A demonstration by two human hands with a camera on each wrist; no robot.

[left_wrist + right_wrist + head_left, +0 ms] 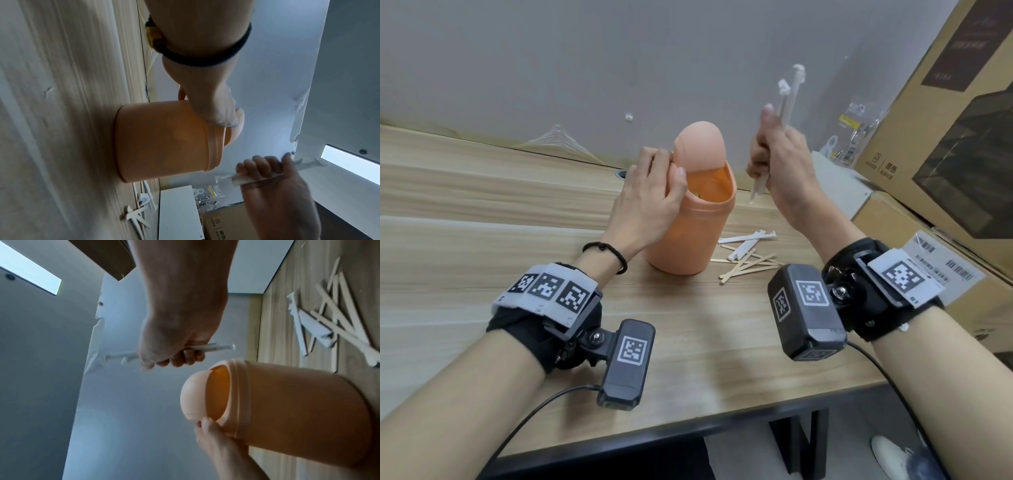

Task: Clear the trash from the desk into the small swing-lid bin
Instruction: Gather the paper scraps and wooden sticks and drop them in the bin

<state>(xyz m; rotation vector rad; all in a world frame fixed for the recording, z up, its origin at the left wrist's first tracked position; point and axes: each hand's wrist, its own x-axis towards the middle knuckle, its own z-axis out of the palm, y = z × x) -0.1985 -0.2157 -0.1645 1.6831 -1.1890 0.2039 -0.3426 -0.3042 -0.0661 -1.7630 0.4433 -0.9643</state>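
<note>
Head view: the left hand [645, 202] grips the bin [690, 233] rim at mid-desk [482, 222], thumb tipping the swing lid [698, 145] open. At 2 o'clock of the bin, the right hand [779, 164] fingers curl round white strips [787, 99]; sticks [748, 262] lie at the bin's 4 o'clock.

Left wrist view: the left hand's fingers are hidden behind the bin's rim.

Right wrist view: strips cross the closed fist.
</note>
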